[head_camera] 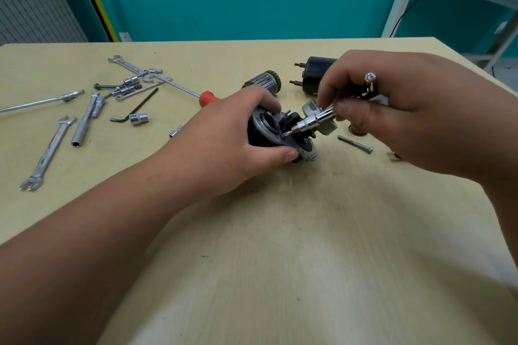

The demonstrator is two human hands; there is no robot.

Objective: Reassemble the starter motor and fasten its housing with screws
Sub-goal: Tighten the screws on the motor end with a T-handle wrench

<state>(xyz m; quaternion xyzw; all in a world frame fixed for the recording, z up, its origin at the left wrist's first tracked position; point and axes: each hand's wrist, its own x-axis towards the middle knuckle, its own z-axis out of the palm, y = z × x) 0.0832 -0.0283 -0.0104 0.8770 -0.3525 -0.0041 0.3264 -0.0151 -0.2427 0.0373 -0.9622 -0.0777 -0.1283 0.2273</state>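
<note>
Starter motor housing (269,131) sits tilted at mid-table, gripped by the left hand (232,137), whose fingers curl round it. The right hand (392,109) pinches a chrome bit driver (311,122), tip on a flange screw (286,134). Best to hold the driver in line with the screw, press lightly and brace the housing against the table (280,232). A long bolt (355,144) lies near.

The black motor housing (266,134), with a grey flanged end plate, is sitting tilted on its side. A chrome bit driver (311,122) is bearing its tip on the flange face. The armature (265,82), black solenoid (315,75) and long bolt (355,144) are lying apart just beyond and beside it.
</note>
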